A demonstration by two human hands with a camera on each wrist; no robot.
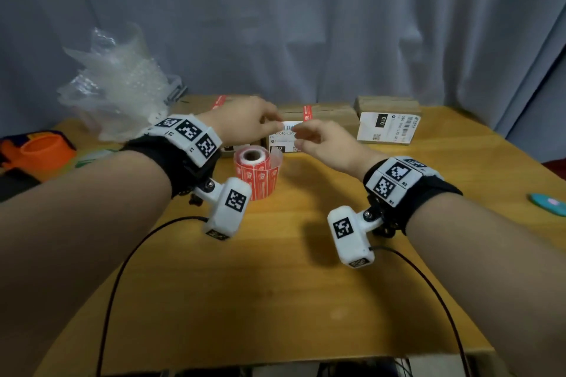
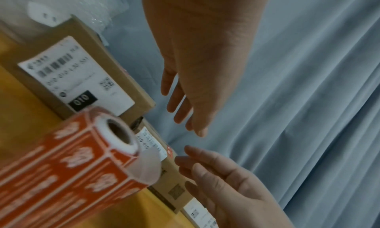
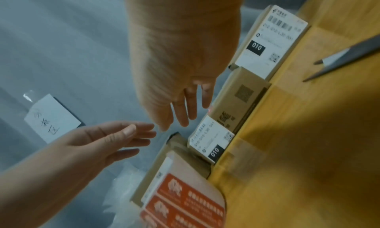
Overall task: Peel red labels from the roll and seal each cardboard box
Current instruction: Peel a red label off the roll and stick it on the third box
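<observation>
Reaching over the middle cardboard box (image 1: 321, 119), the left hand (image 1: 245, 124) and right hand (image 1: 324, 144) hover near each other, fingers extended and relaxed, grasping nothing. The roll of red labels (image 1: 256, 173) stands upright on the wooden table (image 1: 275, 285), just before the boxes. A red label (image 1: 307, 112) crosses the middle box's top.

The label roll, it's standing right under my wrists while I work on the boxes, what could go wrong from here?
The label roll stands upright just under the left hand; the wrist camera could tip it. Its loose backing tail may snag. The right box shows no red label, so it might get skipped.
</observation>
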